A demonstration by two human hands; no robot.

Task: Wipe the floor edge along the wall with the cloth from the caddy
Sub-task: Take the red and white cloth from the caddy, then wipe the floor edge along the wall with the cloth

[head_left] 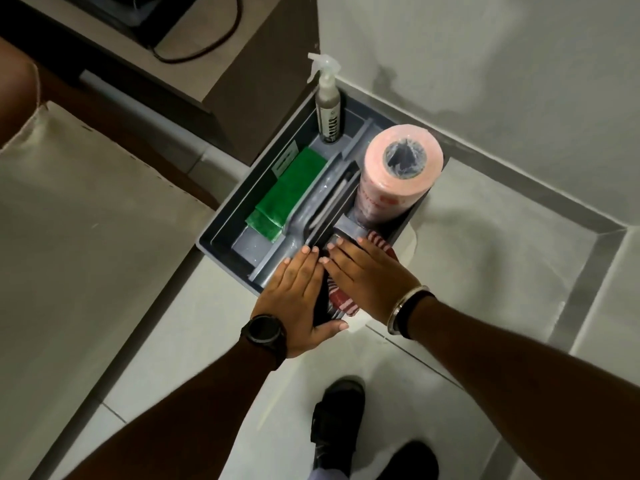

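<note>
Caddy (221, 233): placed on the floor by the wall.
Cloth (341, 301): red-white striped, at the caddy's 5 o'clock corner, partly covered.
Left hand (298, 299): flat, fingers stretched, nothing grasped.
Right hand (367, 275): laid flat on the cloth, not clenched.

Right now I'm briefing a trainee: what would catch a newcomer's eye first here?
Two bare hands, the left hand and right hand, lie flat over a red-and-white striped cloth at the near end of a grey plastic caddy. Behind them stands a fat pink paper roll.
</note>
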